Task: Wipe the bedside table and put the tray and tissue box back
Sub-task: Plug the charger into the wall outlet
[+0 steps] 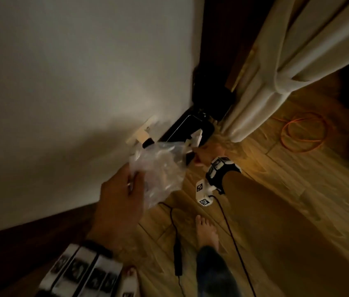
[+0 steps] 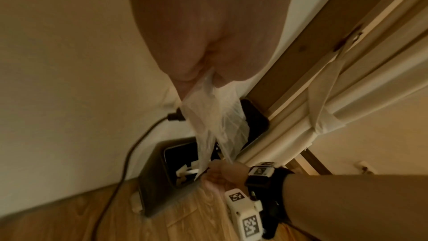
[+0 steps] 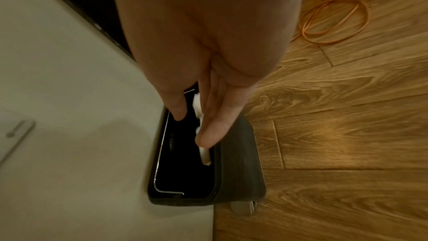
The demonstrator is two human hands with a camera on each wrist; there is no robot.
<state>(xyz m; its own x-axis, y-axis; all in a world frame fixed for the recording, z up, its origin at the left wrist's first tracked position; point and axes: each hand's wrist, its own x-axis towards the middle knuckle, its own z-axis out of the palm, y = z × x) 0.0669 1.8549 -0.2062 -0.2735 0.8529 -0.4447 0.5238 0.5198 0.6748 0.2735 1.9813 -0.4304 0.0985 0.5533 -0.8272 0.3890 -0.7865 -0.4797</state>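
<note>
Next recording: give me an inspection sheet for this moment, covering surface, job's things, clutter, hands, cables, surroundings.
Surface: wood-plank floor; no bedside table seen.
Job's things: tray and tissue box, nothing seen.
Clutter: dark rectangular waste bin against the white wall, white scraps inside; clear crumpled plastic bag.
Hands: left hand grips the bag; right hand over the bin pinches white paper.
Cables: coiled orange cord on the floor; black cable plugged at the wall.
Surroundings: cream curtain, dim light.

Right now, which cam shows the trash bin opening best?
Right wrist: it looks straight down into the trash bin, wire frame and rim clear. Left wrist shows it tilted, partly behind the plastic bag. Head view shows only a dark sliver beyond the bag.
</note>
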